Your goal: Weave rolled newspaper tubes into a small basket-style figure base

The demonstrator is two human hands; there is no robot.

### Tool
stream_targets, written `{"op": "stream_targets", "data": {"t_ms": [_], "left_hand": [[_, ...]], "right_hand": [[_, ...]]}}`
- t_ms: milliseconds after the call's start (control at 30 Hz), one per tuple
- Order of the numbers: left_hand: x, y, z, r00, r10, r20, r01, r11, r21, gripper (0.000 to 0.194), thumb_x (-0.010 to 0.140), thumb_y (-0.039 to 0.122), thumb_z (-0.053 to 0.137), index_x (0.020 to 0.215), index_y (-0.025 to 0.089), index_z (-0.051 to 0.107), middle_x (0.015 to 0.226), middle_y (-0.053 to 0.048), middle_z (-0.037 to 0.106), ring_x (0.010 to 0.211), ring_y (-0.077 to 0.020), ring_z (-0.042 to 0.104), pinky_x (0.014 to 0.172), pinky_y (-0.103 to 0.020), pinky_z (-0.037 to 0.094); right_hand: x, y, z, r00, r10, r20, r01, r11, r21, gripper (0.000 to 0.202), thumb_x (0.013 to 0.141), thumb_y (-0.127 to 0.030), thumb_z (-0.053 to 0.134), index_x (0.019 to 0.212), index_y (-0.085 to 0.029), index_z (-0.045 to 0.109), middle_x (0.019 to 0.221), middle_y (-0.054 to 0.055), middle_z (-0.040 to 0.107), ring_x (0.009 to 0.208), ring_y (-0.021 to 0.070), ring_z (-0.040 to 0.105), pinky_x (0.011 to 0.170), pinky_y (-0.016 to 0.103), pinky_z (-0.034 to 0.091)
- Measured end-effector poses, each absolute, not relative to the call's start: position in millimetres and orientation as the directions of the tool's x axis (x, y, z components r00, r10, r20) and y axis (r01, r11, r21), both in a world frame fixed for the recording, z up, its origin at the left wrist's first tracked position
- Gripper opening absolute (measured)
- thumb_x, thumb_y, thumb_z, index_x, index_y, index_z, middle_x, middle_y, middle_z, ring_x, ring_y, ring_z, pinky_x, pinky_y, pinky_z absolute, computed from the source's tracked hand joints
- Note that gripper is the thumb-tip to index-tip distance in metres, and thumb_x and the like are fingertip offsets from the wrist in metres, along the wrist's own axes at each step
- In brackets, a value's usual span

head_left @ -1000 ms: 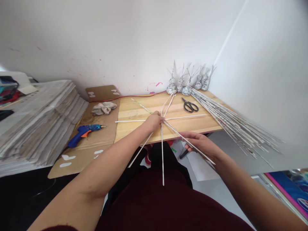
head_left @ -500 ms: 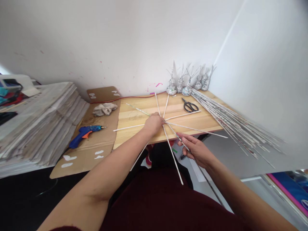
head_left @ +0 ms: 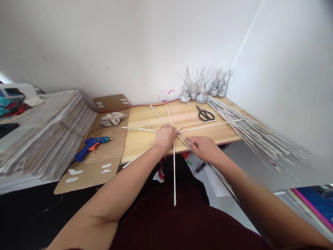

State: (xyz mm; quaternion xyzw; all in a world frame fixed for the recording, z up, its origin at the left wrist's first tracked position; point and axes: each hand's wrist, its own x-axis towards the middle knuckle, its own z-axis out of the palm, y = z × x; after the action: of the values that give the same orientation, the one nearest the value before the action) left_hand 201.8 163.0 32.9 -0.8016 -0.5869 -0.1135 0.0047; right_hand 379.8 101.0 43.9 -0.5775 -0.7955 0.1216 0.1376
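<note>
Several thin white paper sticks spread out like spokes from one crossing point near the front edge of the wooden board. My left hand is closed over that crossing and grips the sticks there. Just right of it, my right hand pinches a paper stick, whose darker length runs down under my right forearm. One spoke points straight toward my body; others reach left, back and right over the board.
Black scissors lie behind my right hand, near woven paper figures. A bundle of paper sticks extends right. Leftward are a blue glue gun, a rag on cardboard and a paper stack.
The spokes have turned around the crossing point, the front one swinging left. My right hand has moved slightly left and up, nearer my left hand, its fingers now more folded over.
</note>
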Motion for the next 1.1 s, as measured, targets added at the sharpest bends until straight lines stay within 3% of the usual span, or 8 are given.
{"op": "stream_targets", "data": {"t_ms": [133,233,367,467,600,767,900,1100], "left_hand": [[192.3,161.7,25.4,0.335,0.915,0.224,0.905,-0.379,0.192,0.028,0.092,0.042,0.052,0.103,0.027,0.072,0.096,-0.004,0.065,0.093,-0.0201,0.062,0.072,-0.028,0.045],[185.3,159.2,21.0,0.368,0.897,0.243,0.885,-0.418,0.203,0.027,0.093,0.040,0.052,0.102,0.026,0.073,0.095,-0.005,0.064,0.093,-0.0182,0.060,0.074,-0.026,0.044],[179.2,157.4,16.2,0.386,0.879,0.280,0.851,-0.456,0.260,0.026,0.092,0.040,0.053,0.103,0.028,0.073,0.094,-0.004,0.063,0.090,-0.0166,0.060,0.075,-0.025,0.044],[177.4,157.9,13.8,0.381,0.879,0.287,0.841,-0.458,0.287,0.026,0.092,0.041,0.053,0.102,0.028,0.073,0.093,-0.004,0.062,0.089,-0.0166,0.060,0.075,-0.025,0.044],[174.0,155.6,11.6,0.399,0.865,0.304,0.830,-0.482,0.280,0.025,0.092,0.041,0.054,0.104,0.029,0.072,0.094,-0.004,0.063,0.091,-0.0166,0.059,0.076,-0.025,0.044],[177.7,155.2,14.9,0.382,0.877,0.292,0.867,-0.450,0.215,0.027,0.093,0.042,0.050,0.103,0.030,0.071,0.093,-0.004,0.062,0.088,-0.0182,0.059,0.074,-0.027,0.044],[197.3,172.1,25.1,0.311,0.922,0.231,0.914,-0.357,0.195,0.030,0.093,0.043,0.047,0.100,0.026,0.071,0.096,-0.006,0.062,0.087,-0.0208,0.062,0.070,-0.029,0.046],[207.7,200.1,30.5,0.389,0.912,0.129,0.883,-0.409,0.231,0.021,0.089,0.029,0.056,0.095,0.018,0.072,0.096,-0.009,0.062,0.089,-0.0205,0.064,0.077,-0.029,0.048]], "right_hand": [[376.2,115.2,45.8,-0.275,0.957,0.087,0.895,0.288,-0.341,0.028,0.091,-0.035,0.046,0.084,-0.020,0.069,0.088,0.007,0.073,0.086,0.0213,0.064,0.071,0.028,0.040],[372.6,122.0,41.0,-0.221,0.975,0.039,0.788,0.201,-0.582,0.021,0.086,-0.036,0.056,0.091,-0.019,0.066,0.078,0.006,0.070,0.074,0.0192,0.064,0.066,0.027,0.043],[366.5,133.0,39.3,-0.237,0.921,-0.309,0.165,-0.275,-0.947,0.019,0.083,-0.033,0.065,0.094,-0.018,0.060,0.070,0.001,0.063,0.050,0.0112,0.058,0.046,0.022,0.043],[363.4,141.4,43.2,-0.274,0.872,-0.405,-0.267,-0.474,-0.839,0.007,0.084,-0.020,0.063,0.083,-0.015,0.058,0.064,-0.002,0.059,0.047,0.0050,0.053,0.042,0.013,0.041],[357.7,139.7,45.4,-0.286,0.855,-0.432,-0.432,-0.517,-0.739,0.004,0.088,-0.015,0.056,0.084,-0.014,0.057,0.059,-0.005,0.055,0.042,0.0006,0.047,0.037,0.008,0.034],[344.2,142.5,44.7,-0.331,0.903,-0.275,-0.182,-0.347,-0.920,0.022,0.082,-0.024,0.067,0.100,-0.020,0.055,0.060,-0.006,0.057,0.042,0.0060,0.052,0.034,0.014,0.033],[343.4,173.6,48.5,-0.145,0.968,-0.204,0.113,-0.188,-0.976,0.023,0.087,-0.025,0.059,0.108,-0.017,0.054,0.058,-0.005,0.056,0.042,0.0082,0.050,0.036,0.018,0.032],[374.8,190.3,43.8,-0.194,0.981,0.026,0.785,0.171,-0.595,0.018,0.081,-0.030,0.064,0.090,-0.017,0.072,0.085,0.006,0.073,0.079,0.0183,0.066,0.069,0.026,0.046]]}}
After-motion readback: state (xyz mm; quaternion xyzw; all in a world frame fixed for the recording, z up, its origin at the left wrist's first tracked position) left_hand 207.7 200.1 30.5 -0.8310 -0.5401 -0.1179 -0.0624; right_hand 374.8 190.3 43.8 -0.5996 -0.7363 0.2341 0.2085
